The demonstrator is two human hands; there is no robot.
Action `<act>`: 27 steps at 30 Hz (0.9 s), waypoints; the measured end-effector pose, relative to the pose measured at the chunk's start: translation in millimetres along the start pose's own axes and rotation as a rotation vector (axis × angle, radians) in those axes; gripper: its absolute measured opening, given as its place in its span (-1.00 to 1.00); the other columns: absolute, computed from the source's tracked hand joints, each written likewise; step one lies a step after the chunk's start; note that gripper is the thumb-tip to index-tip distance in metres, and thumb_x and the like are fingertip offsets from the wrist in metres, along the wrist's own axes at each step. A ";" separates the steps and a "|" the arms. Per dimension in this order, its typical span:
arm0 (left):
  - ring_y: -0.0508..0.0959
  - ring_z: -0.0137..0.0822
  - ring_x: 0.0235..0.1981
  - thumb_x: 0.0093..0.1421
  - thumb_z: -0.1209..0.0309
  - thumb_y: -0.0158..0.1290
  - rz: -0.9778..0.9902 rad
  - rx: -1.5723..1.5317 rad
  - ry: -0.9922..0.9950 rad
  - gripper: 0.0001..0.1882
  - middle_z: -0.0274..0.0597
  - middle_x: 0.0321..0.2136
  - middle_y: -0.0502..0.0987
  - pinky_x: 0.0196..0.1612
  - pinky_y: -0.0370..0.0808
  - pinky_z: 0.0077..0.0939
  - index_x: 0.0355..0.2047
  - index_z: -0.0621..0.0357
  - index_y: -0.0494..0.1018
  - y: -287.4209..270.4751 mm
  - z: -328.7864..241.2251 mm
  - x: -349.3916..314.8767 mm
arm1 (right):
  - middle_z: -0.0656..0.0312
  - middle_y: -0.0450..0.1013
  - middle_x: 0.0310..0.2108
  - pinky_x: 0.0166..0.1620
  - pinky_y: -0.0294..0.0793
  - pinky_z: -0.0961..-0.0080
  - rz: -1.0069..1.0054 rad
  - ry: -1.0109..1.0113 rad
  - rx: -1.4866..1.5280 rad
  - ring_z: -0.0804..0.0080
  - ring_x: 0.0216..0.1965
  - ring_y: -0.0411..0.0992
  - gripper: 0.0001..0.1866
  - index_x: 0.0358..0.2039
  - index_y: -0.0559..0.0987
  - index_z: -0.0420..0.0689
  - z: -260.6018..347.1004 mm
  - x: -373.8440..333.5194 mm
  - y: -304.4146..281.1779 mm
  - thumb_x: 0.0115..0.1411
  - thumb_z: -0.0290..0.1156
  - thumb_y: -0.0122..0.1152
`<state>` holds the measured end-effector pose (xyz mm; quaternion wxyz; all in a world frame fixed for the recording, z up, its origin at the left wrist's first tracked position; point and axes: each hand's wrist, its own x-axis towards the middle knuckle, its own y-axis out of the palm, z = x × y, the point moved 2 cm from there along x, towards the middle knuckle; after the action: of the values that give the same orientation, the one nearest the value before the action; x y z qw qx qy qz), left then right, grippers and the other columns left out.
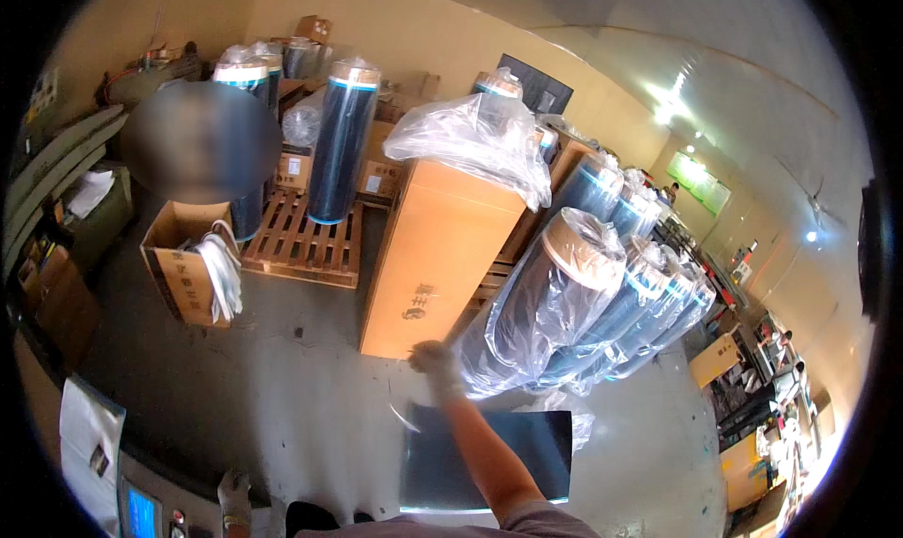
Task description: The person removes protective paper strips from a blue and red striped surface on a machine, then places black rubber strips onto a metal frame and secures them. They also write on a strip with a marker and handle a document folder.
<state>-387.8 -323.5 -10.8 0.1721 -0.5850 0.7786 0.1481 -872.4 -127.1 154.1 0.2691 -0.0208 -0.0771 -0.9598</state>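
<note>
My right hand [436, 367], in a pale glove, reaches forward in front of the bottom edge of a tall orange-brown carton [442, 246]. Its fingers look bunched together; whatever they may hold is too small to make out. Beneath that forearm lies a dark glossy sheet [527, 449], with a thin white curved strip [404, 416] by its left corner. Low on the left is my left hand [233, 496], also gloved, its fingers curled and their inner side hidden. It is beside a grey machine panel with a lit blue screen [142, 514].
Large plastic-wrapped rolls [541, 303] stand right of the carton, and clear film [470, 134] drapes its top. Behind are a wooden pallet [296, 242] and a dark roll [343, 148]. An open carton [179, 279] with white material stands left, near a blurred patch. Workbenches line the right.
</note>
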 end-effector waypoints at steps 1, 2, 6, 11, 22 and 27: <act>0.51 -0.39 -0.32 0.16 0.57 -0.02 0.018 0.085 0.015 -0.63 -0.11 -0.20 0.54 -0.23 0.47 -0.47 0.00 0.43 0.42 6.5 -14.2 2.2 | 0.15 0.51 -0.45 -0.38 0.50 0.54 0.032 -0.005 -0.042 0.44 -0.46 0.47 -0.90 -0.29 0.55 -0.28 -7.7 21.8 4.7 0.16 -0.56 0.19; 0.51 -0.38 -0.33 0.17 0.57 -0.03 0.013 0.176 0.043 -0.61 -0.09 -0.18 0.54 -0.22 0.47 -0.47 0.02 0.42 0.41 6.7 -29.0 14.7 | 0.15 0.51 -0.43 -0.37 0.49 0.55 0.040 0.060 -0.090 0.45 -0.44 0.47 -0.88 -0.27 0.55 -0.29 -4.3 41.9 35.1 0.16 -0.57 0.19; 0.47 -0.30 -0.43 0.25 0.41 0.01 -0.143 0.242 -0.107 -0.73 -0.14 -0.31 0.52 -0.40 0.41 -0.40 -0.08 0.27 0.45 -41.9 10.6 106.5 | 0.19 0.49 -0.49 -0.42 0.42 0.61 0.059 0.028 -0.003 0.51 -0.49 0.43 -0.87 -0.31 0.54 -0.31 -29.2 149.1 103.3 0.10 -0.58 0.24; 0.39 -0.39 -0.50 0.26 0.34 -0.03 -0.394 0.036 -0.231 -0.82 -0.28 -0.44 0.43 -0.44 0.33 -0.45 -0.21 0.15 0.44 -57.7 -0.8 154.5 | 0.19 0.51 -0.36 -0.27 0.52 0.56 0.194 -0.047 -0.236 0.44 -0.39 0.48 -0.84 -0.28 0.60 -0.24 -44.6 293.1 199.3 0.14 -0.45 0.24; 0.34 -0.54 -0.57 0.19 0.50 -0.03 -0.682 0.039 -0.066 -0.91 -0.47 -0.57 0.39 -0.51 0.29 -0.56 -0.39 0.14 0.48 -37.0 -47.9 217.5 | 0.29 0.45 -0.46 -0.37 0.46 0.52 0.220 0.174 0.189 0.45 -0.44 0.42 -0.90 -0.43 0.56 -0.10 -70.4 542.5 521.7 0.16 -0.61 0.13; 0.41 -0.55 -0.55 0.16 0.52 -0.04 -1.001 -0.263 -0.267 -0.88 -0.39 -0.54 0.46 -0.52 0.36 -0.62 -0.37 0.15 0.51 18.6 -9.2 157.7 | 0.14 0.50 -0.42 -0.28 0.56 0.47 0.606 -0.025 0.583 0.33 -0.38 0.50 -0.93 -0.36 0.53 -0.21 -68.6 653.7 700.0 0.13 -0.59 0.23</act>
<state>-447.0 -458.0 -71.6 0.2445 -0.8776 0.3504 0.2173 -1066.9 -1063.9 235.3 0.5328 0.0228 -0.3391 -0.7750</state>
